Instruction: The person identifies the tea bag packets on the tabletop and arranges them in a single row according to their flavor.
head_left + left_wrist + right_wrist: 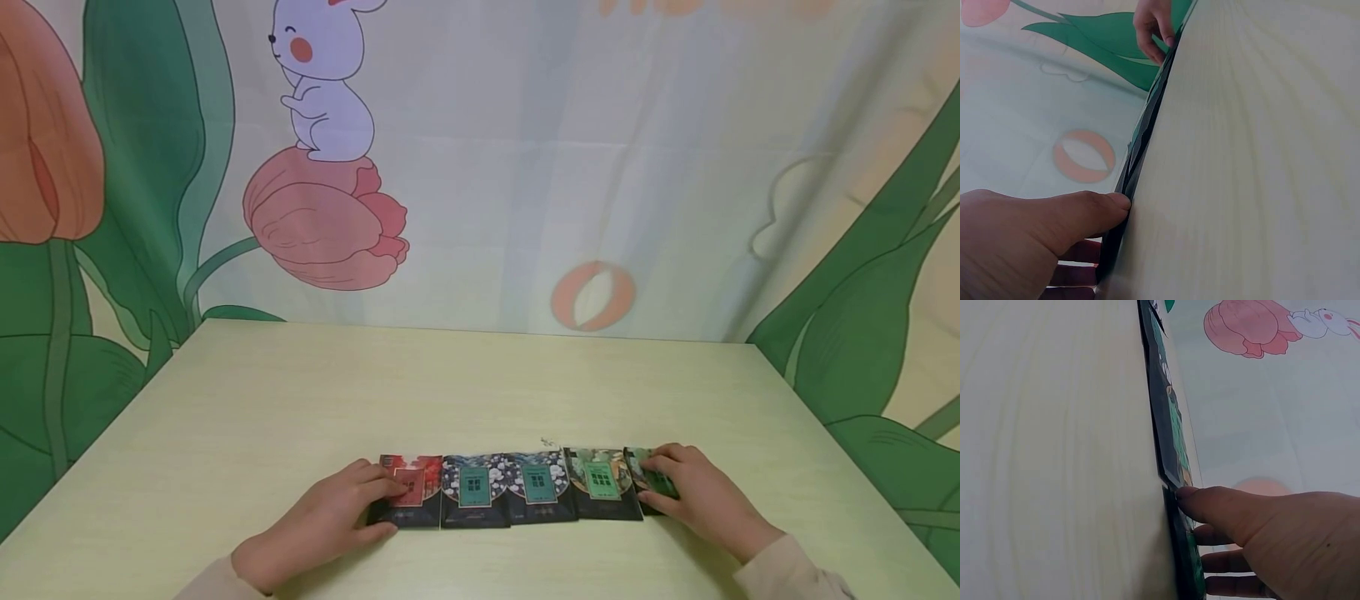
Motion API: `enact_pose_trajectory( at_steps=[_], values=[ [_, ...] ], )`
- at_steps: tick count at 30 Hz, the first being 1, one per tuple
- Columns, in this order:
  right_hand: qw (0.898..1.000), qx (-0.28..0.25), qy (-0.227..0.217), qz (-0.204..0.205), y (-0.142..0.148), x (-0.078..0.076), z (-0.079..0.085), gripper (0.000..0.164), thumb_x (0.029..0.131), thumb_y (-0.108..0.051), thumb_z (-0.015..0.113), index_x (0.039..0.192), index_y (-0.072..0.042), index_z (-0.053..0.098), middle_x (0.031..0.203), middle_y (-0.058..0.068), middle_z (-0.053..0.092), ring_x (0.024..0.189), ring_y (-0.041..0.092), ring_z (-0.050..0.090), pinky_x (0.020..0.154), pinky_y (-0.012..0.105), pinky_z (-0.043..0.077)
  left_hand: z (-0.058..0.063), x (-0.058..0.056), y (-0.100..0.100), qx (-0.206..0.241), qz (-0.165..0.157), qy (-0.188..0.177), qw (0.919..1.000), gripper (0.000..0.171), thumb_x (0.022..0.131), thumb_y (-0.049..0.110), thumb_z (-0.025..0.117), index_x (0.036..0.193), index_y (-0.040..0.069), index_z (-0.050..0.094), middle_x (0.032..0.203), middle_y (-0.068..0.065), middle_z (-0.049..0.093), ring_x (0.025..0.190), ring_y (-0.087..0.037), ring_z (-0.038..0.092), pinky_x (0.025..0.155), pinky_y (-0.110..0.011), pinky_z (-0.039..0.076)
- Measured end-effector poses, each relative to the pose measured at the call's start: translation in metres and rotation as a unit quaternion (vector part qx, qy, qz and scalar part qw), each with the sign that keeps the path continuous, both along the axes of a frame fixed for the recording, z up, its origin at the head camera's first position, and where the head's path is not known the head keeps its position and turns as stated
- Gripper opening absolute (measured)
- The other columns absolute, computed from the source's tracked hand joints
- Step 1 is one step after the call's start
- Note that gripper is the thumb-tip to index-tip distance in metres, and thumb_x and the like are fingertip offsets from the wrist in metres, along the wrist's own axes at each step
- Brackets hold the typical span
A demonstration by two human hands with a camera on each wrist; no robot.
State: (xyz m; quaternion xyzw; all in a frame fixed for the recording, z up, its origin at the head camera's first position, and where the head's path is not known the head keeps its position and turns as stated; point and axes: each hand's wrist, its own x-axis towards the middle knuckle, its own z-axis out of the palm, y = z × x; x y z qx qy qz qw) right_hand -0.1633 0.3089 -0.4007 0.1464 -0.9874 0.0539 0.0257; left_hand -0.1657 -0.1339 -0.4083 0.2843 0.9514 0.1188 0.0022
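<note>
Several flat sachets lie side by side in a row on the table. At the left end my left hand [333,512] rests on a red and black sachet [427,471], fingers over its face and thumb by its near edge. Beside it are two dark blue sachets with white flowers and teal labels, one on the left [474,492] and one on the right [540,492]. A green-labelled sachet [602,486] follows. My right hand [701,496] touches the last green sachet [660,483], partly covering it. In the right wrist view, the thumb [1194,494] lies near the join between two sachets.
The pale wooden table [450,383] stretches out behind and beside the row. A printed curtain [480,167] with a rabbit and tulips hangs along the table's far edge. A small patterned mark [547,442] shows just behind the row.
</note>
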Motion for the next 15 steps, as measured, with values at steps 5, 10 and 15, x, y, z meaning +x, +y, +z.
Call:
enact_pose_trajectory(
  at_steps=[5,10,15],
  values=[
    [1.000,-0.001,-0.003,0.000,-0.0004,0.0007,0.0006,0.043,0.081,-0.034,0.074,0.113,-0.006,0.068,0.117,0.013,0.062,0.110,0.035,0.057,0.091,0.048,0.050,-0.0003,0.0004,0.0001,0.001,0.001,-0.004,1.0000,0.044,0.078,0.040,0.077,0.115,0.018,0.070,0.114,0.003,0.064,0.099,-0.012,0.054,0.085,-0.036,0.055],
    [1.000,-0.004,-0.006,-0.004,-0.0009,0.0010,0.0011,0.043,0.081,-0.034,0.074,0.113,-0.007,0.068,0.117,0.013,0.062,0.111,0.035,0.057,0.091,0.048,0.050,-0.0010,0.0001,-0.0002,0.003,0.001,-0.005,1.0000,0.044,0.078,0.040,0.077,0.116,0.019,0.070,0.115,0.002,0.064,0.100,-0.013,0.054,0.086,-0.037,0.054],
    [1.000,-0.009,-0.002,-0.004,-0.0008,0.0009,-0.0001,0.042,0.082,-0.034,0.073,0.113,-0.007,0.069,0.116,0.013,0.062,0.110,0.034,0.057,0.091,0.048,0.050,-0.0015,-0.0009,-0.0009,0.002,-0.002,-0.001,1.0000,0.045,0.078,0.040,0.077,0.118,0.020,0.069,0.116,0.001,0.064,0.102,-0.014,0.054,0.086,-0.038,0.054]
  ],
)
